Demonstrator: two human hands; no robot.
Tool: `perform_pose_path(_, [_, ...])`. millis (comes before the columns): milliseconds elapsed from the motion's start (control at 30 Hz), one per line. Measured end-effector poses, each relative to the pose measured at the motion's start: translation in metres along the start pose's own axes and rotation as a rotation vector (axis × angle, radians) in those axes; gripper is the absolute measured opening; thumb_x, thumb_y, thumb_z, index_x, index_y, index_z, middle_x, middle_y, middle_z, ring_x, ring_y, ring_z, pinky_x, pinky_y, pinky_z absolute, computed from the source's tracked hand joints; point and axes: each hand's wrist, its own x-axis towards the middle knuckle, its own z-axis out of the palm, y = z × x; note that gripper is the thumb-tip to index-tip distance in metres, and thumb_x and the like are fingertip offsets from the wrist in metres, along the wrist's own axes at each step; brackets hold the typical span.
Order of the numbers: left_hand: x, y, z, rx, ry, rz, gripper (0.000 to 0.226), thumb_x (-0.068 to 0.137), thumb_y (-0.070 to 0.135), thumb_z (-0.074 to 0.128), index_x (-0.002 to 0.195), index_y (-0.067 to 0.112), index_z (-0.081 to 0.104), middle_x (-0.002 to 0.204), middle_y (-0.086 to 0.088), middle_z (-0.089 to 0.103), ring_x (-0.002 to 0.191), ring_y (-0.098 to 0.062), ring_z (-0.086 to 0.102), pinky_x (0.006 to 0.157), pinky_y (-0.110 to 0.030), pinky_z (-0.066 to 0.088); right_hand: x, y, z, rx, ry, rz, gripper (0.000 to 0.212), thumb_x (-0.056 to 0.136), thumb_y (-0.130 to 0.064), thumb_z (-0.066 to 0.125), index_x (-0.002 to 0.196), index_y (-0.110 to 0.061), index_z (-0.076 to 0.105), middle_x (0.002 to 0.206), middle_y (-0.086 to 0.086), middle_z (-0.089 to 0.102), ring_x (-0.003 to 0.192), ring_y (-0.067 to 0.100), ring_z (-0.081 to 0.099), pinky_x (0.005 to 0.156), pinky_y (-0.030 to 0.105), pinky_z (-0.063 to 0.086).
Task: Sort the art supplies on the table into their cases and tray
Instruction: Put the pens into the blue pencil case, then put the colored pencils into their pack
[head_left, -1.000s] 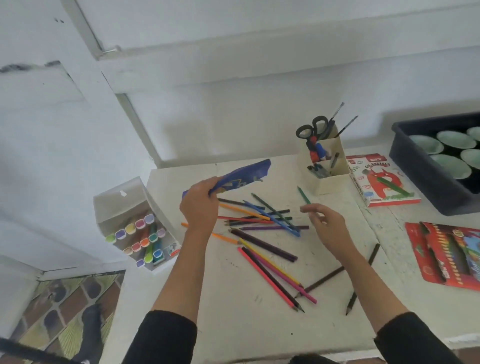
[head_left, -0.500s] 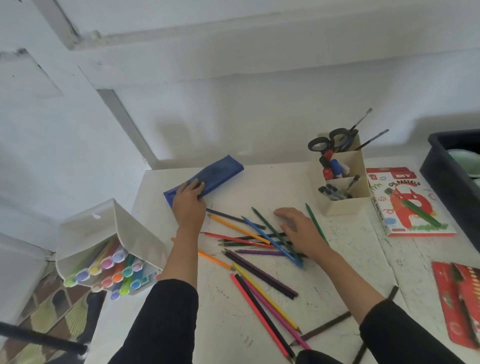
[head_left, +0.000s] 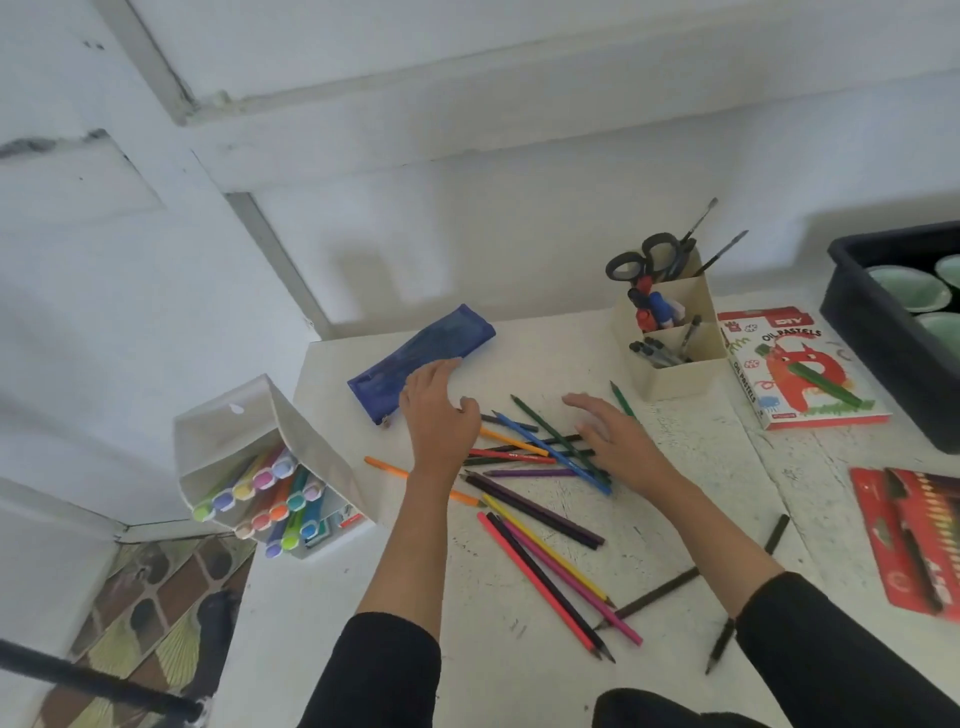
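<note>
Blue pencil case (head_left: 421, 353) lies flat on the counter's (head_left: 493, 675) far side, its near edge at the left hand (head_left: 439, 415), whose relaxed fingers hold nothing. The right hand (head_left: 615, 439) hovers over the scattered coloured pencils (head_left: 540, 513), fingers straight and empty.

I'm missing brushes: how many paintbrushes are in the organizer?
2, both in the organizer beside the scissors: a taller brush, a lower brush leaning right. Others may be hidden inside.
</note>
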Motion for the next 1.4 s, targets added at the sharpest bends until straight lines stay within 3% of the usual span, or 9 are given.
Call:
perform_pose_path(167, [-0.045, 0.037, 0.000, -0.174, -0.096, 0.046, 0.034, 0.083, -0.001, 0.058, 0.115, 0.012, 0.063, 0.108, 0.002, 0.062, 0.107, -0.019, 0.053, 0.092, -0.022, 0.038, -0.048, -0.004, -0.013, 0.212, 0.290, 0.051, 0.027, 0.096, -0.003, 0.046, 0.101, -0.021, 0.066, 0.103, -0.005, 0.068, 0.103, 0.008, 0.061, 0.095, 0.028, 0.049])
perform_pose_path(367, [-0.113, 0.080, -0.002, -0.358, -0.402, 0.078, 0.021, 0.088, 0.000, 0.057, 0.092, 0.014, 0.071, 0.082, 0.003, 0.068, 0.076, -0.013, 0.064, 0.073, -0.029, 0.054, -0.138, -0.001, -0.044, 0.380, 0.515, 0.123, 0.036, 0.095, 0.003, 0.040, 0.091, -0.018, 0.068, 0.091, 0.003, 0.072, 0.088, 0.016, 0.069, 0.076, 0.029, 0.056])
perform_pose_path(600, [-0.186, 0.134, 0.016, -0.487, -0.542, -0.007, 0.036, 0.085, -0.004, 0.053, 0.073, 0.026, 0.069, 0.073, 0.011, 0.067, 0.068, -0.013, 0.063, 0.069, -0.033, 0.056, -0.233, 0.030, -0.092, 0.424, 0.762, 0.224, 0.032, 0.096, 0.002, 0.040, 0.091, -0.015, 0.067, 0.084, 0.006, 0.070, 0.076, 0.021, 0.066, 0.072, 0.033, 0.054])
perform_pose_path(767, [-0.215, 0.182, 0.044, -0.524, -0.700, -0.031, 0.028, 0.086, -0.004, 0.054, 0.080, 0.017, 0.071, 0.078, 0.006, 0.068, 0.070, -0.016, 0.062, 0.071, -0.025, 0.052, -0.265, 0.066, -0.130, 0.418, 0.909, 0.314, 0.027, 0.097, 0.000, 0.040, 0.099, -0.007, 0.066, 0.086, 0.005, 0.069, 0.081, 0.017, 0.067, 0.071, 0.026, 0.056])
perform_pose_path(900, [-0.227, 0.216, 0.087, -0.396, -0.785, -0.065, 0.022, 0.088, 0.004, 0.055, 0.095, 0.016, 0.071, 0.093, 0.006, 0.064, 0.074, -0.003, 0.057, 0.072, -0.012, 0.046, -0.276, 0.099, -0.166, 0.315, 0.976, 0.355, 0.026, 0.094, -0.001, 0.045, 0.093, -0.013, 0.068, 0.092, 0.002, 0.067, 0.093, 0.024, 0.063, 0.071, 0.027, 0.053])
perform_pose_path(1000, [-0.236, 0.239, 0.127, -0.317, -0.806, -0.159, 0.022, 0.090, 0.014, 0.057, 0.110, 0.014, 0.065, 0.104, 0.003, 0.057, 0.090, -0.011, 0.057, 0.082, -0.023, 0.048, -0.280, 0.120, -0.201, 0.076, 1.007, 0.382, 0.025, 0.090, 0.001, 0.047, 0.092, -0.010, 0.070, 0.101, 0.010, 0.065, 0.065, 0.024, 0.055, 0.047, 0.016, 0.040])
perform_pose_path(1167, [-0.248, 0.267, 0.178, 0.023, -0.708, -0.298, 0.020, 0.083, 0.039, 0.053, 0.093, 0.024, 0.064, 0.111, 0.001, 0.055, 0.109, -0.023, 0.050, 0.097, -0.047, 0.038, -0.268, 0.159, -0.250, -0.131, 0.935, 0.295, 0.020, 0.094, -0.006, 0.050, 0.107, -0.007, 0.065, 0.119, 0.013, 0.060, 0.109, 0.023, 0.051, 0.079, 0.025, 0.044])
perform_pose_path(1300, [-0.252, 0.287, 0.191, 0.199, -0.695, -0.358, 0.036, 0.085, 0.052, 0.056, 0.101, 0.022, 0.064, 0.123, -0.003, 0.042, 0.124, -0.028, 0.036, 0.099, -0.050, 0.030, -0.249, 0.186, -0.269, -0.255, 0.646, 0.298, 0.037, 0.094, -0.013, 0.053, 0.130, -0.010, 0.052, 0.138, 0.010, 0.049, 0.125, 0.025, 0.045, 0.102, 0.036, 0.038])
perform_pose_path(1400, [-0.256, 0.293, 0.192, 0.215, -0.649, -0.373, 0.023, 0.086, 0.046, 0.062, 0.095, 0.025, 0.060, 0.122, -0.004, 0.043, 0.123, -0.028, 0.035, 0.098, -0.049, 0.031, -0.244, 0.199, -0.269, -0.383, 0.579, 0.314, 0.044, 0.094, -0.023, 0.054, 0.137, -0.016, 0.047, 0.146, 0.005, 0.041, 0.132, 0.023, 0.040, 0.108, 0.040, 0.032])
